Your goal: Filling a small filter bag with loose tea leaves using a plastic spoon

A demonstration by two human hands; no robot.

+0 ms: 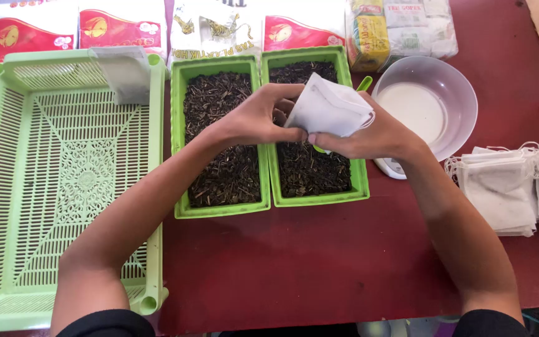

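While both hands meet above the two green tubs, held so that spilled leaves would drop back into them:

Left hand (pixel 254 118): fingers curled and pinched on the near edge of the white pouch (pixel 329 107), steadying its mouth.

Right hand (pixel 360 134): closed under and around the pouch's lower side, thumb on top; a bit of green plastic showing below the palm, perhaps a scoop, too hidden to tell.

Pouch: lifted clear of the table, tilted, over the right tub (pixel 316 125), held between both hands.

Left tub (pixel 219 134): full of dark dried leaves, touching the right tub along one wall, both well within reach.

Stack of empty pouches (pixel 506 190): lying flat with loose strings at the right edge of the red table (pixel 319 262), next to the right arm for easy picking.

Clear bowl (pixel 428 103): sitting on a small white scale (pixel 391 167) just beside the right tub, close enough for weighing.

Green slotted tray (pixel 63 187): on the left side, near the left arm, with one filled pouch (pixel 123 75) lying at its far end.

Printed packets (pixel 120 28): lined up along the far edge, behind the tubs and out of the working space.
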